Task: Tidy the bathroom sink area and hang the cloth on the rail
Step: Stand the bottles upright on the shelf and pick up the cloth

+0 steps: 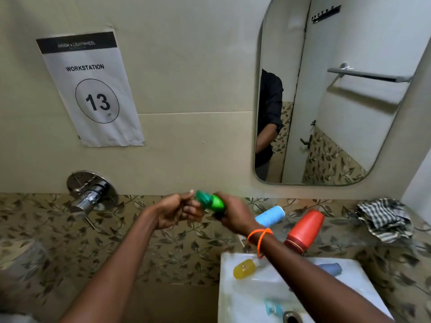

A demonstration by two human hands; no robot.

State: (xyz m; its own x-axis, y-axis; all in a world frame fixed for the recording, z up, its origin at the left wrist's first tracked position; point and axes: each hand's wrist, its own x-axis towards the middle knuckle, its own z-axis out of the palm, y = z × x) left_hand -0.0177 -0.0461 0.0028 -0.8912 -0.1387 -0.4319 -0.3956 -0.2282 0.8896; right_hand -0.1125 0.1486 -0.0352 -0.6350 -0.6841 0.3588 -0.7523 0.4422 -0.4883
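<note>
Sink (235,297) at 5 o'clock, white, cluttered: yellow bottle (243,268) lying on its top-left corner, a blue thing (331,268) on the far side past the right arm, something pale blue (271,307) near the drain (291,317), too blurred to name. Cloth (384,219), checked, crumpled at 3 o'clock on the tiled ledge (70,229), well apart from the hands; not yet hung. Rail (368,75) shows only in the mirror (349,136), 1 o'clock, bare. Red bottle (305,230) and blue bottle (270,215) lie tipped on the ledge between cloth and hands. Green bottle (211,201) dead centre, held up off the ledge: right hand (235,216) grip wrapped round its body, left hand (177,212) grip pinched at its cap end.

Judgement: step in hand is bottle tidying, probably closing or checking the green cap. Next: stand green upright on the ledge, then right the red and blue, clear the sink. Cloth comes last and needs a turn toward the rail.
</note>
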